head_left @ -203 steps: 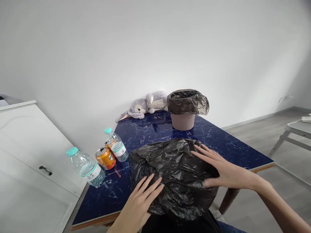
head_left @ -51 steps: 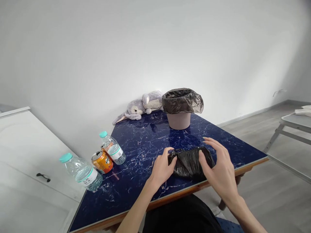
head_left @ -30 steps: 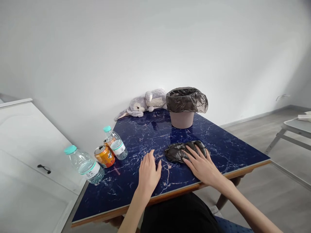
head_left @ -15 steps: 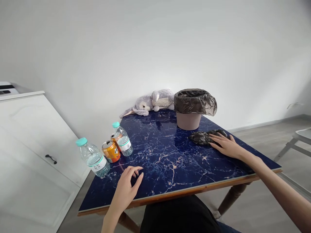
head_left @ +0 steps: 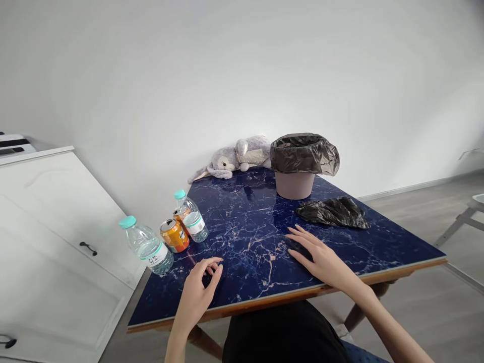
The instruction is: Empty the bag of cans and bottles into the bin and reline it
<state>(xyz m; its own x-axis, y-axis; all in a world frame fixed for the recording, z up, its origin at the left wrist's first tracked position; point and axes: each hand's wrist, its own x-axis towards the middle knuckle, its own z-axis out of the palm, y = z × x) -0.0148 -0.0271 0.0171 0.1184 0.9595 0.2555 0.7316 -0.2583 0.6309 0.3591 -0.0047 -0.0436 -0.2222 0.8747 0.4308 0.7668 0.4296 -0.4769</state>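
Note:
My left hand (head_left: 200, 287) rests near the front left of the blue marbled table (head_left: 245, 217), fingers curved with thumb and forefinger apart, holding nothing. To the right, my right hand (head_left: 315, 257) is open and empty over the tabletop, fingers stretched out. Beyond it lies a crumpled black plastic bag (head_left: 333, 212), apart from the fingers. Behind the bag stands a trash bin (head_left: 294, 185) with a dark bin liner (head_left: 298, 159) folded over its rim. Left of my left hand are a water bottle (head_left: 151, 252), an orange soda can (head_left: 174, 236), a second can (head_left: 179, 216) partly hidden, and another water bottle (head_left: 193, 222).
A grey plush rabbit (head_left: 234, 160) lies at the table's far end against the wall. A white cabinet (head_left: 56, 242) with dark handles stands at the left. At the far right is part of a pale chair (head_left: 465, 217).
My right hand has come off the black plastic bag and moved left and toward me. The whole bag now shows. My left hand has stayed nearly in place.

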